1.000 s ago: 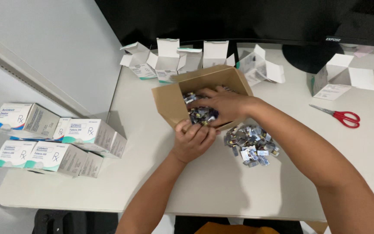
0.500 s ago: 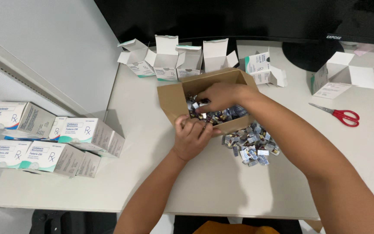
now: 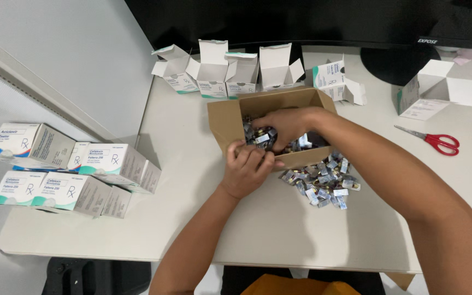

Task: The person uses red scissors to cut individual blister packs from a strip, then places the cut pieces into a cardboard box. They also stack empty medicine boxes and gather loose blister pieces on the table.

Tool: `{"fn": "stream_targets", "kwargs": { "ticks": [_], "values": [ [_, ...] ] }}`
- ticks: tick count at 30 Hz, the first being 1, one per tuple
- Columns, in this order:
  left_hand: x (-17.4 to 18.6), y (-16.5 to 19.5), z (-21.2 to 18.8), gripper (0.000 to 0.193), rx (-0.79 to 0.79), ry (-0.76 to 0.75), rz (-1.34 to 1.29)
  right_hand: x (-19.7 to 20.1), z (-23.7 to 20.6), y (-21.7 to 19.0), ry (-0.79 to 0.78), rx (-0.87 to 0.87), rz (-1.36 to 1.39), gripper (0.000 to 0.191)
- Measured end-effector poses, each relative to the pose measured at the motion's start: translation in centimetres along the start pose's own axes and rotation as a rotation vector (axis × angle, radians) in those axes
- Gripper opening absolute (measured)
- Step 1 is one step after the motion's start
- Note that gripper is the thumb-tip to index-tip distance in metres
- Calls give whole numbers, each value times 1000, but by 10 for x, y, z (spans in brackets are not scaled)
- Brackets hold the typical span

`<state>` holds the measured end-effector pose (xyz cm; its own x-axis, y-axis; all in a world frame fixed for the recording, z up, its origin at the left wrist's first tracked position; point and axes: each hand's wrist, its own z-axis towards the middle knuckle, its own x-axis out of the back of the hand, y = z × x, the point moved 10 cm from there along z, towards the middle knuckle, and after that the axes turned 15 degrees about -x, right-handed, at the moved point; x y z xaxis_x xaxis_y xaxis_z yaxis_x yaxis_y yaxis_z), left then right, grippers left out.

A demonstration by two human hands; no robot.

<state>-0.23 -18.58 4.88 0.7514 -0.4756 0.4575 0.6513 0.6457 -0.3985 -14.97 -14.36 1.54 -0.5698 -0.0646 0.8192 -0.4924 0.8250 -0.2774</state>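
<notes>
Your right hand [image 3: 285, 121] is inside the brown cardboard box [image 3: 226, 117], which sits near the middle of the tabletop [image 3: 192, 180], a little toward the far edge; its fingers are curled over the small foil packets [image 3: 262, 137] in the box, but I cannot tell if they really pinch one. Your left hand [image 3: 247, 169] rests at the near wall of the box, fingers bent around a few packets at the rim. Just beside the box, on its right and near side, lies a loose pile of packets [image 3: 323, 180], touching the box wall. Behind the box stands a row of opened white cartons [image 3: 225, 68] along the far edge, very close to it. Another open carton [image 3: 438, 90] stands near the far right corner, and red scissors [image 3: 432, 140] lie well apart on the right. Closed medicine boxes [image 3: 66, 164] are stacked at the left edge, partly over it. Between these stacks and the brown box the tabletop is bare, and also along the near edge under your arms.
</notes>
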Motion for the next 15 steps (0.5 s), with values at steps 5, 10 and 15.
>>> {"fn": "stream_targets", "kwargs": {
  "ticks": [5,10,15],
  "values": [
    [4,-5,2,31,-5,9,-5,28,-18,11,133,78,103,59],
    [7,-12,4,30,17,-22,-13,46,-28,12,164,114,326,45],
    [12,-19,8,29,20,-67,-6,56,-27,17,199,25,404,40]
  ]
}}
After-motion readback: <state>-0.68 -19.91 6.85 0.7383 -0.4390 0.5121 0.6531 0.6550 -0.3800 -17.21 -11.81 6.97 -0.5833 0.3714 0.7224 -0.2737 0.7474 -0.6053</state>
